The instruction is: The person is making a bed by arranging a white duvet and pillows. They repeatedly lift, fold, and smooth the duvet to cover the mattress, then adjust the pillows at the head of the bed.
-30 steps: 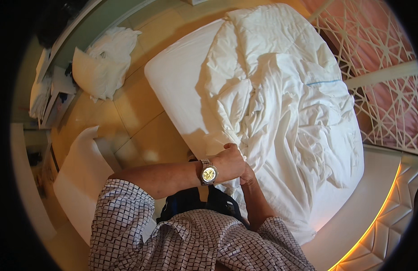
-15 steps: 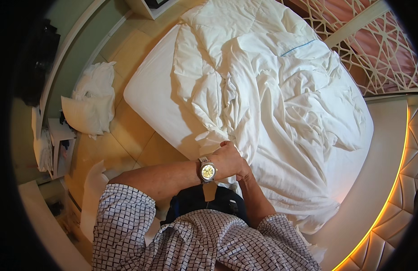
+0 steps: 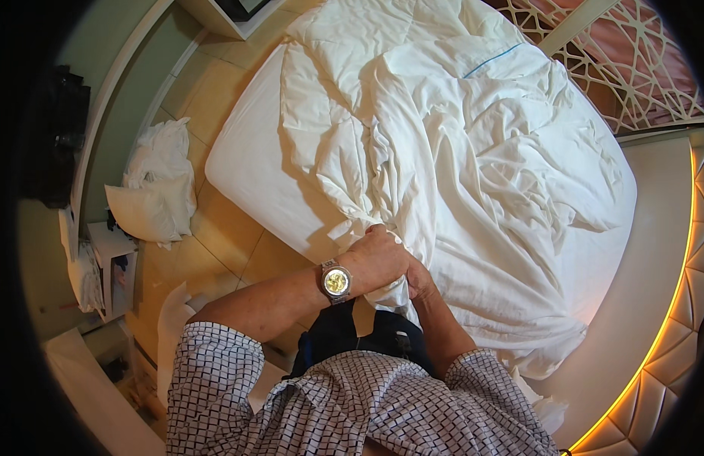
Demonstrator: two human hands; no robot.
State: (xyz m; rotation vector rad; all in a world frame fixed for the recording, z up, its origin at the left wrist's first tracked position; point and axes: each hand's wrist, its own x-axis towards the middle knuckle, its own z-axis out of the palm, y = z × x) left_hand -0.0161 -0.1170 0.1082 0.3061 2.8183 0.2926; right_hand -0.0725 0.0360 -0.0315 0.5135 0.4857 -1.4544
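A crumpled white duvet (image 3: 489,159) lies heaped over the bed, with deep folds and a thin blue strip near its far side. Its near edge is bunched into a narrow gather in front of my body. My left hand (image 3: 378,257), with a watch on the wrist, is closed round this gather. Just beside and slightly nearer, my right hand (image 3: 419,280) is closed too, its fingers partly hidden behind the left hand and the cloth. A tail of fabric hangs below the hands.
The white-covered mattress (image 3: 245,137) shows at the left. Pillows (image 3: 150,205) and white linen lie on the tiled floor (image 3: 223,235). A small white shelf unit (image 3: 112,262) stands against the left wall. At the right is a padded headboard (image 3: 671,334) with a light strip; a lattice screen (image 3: 633,68) stands at far right.
The view has shifted slightly. My hands have drawn a little apart, the right moving down and rightward, and more cloth shows between and below them. Both keep their grip.
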